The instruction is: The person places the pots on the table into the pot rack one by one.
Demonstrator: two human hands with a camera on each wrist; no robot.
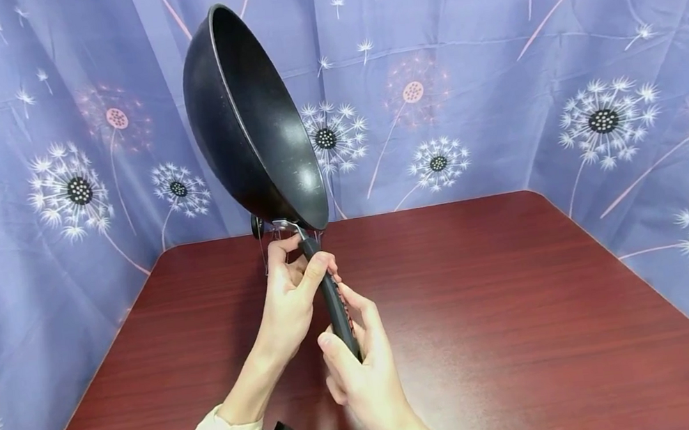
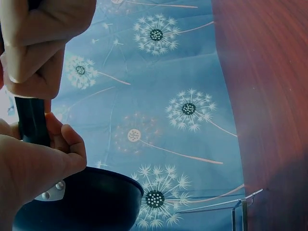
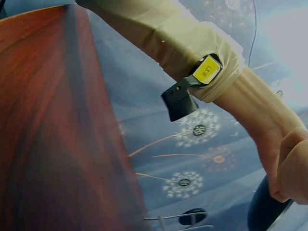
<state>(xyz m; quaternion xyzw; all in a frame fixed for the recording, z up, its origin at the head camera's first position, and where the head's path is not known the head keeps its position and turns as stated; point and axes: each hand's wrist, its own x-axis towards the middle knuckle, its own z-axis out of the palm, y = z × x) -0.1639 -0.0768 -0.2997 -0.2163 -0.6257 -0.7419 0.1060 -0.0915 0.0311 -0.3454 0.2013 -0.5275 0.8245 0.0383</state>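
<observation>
A deep black wok (image 1: 272,124) is held up over the table, tipped on its side with its dark inside facing right. My left hand (image 1: 287,305) grips the upper part of its black handle (image 1: 333,304), right by the metal bracket (image 2: 53,191). Lower down, my right hand (image 1: 370,373) holds the end of the same handle, thumb along the near side. In the left wrist view the wok's outer wall (image 2: 86,202) shows beneath the left hand, and the right hand (image 2: 43,43) is above it.
Behind the wok, a thin wire rack (image 2: 240,211) stands on the reddish-brown wooden table (image 1: 487,312), mostly hidden in the head view. A black round piece (image 3: 192,216) shows by the rack. Blue dandelion-patterned curtains (image 1: 485,116) enclose the table's back and sides.
</observation>
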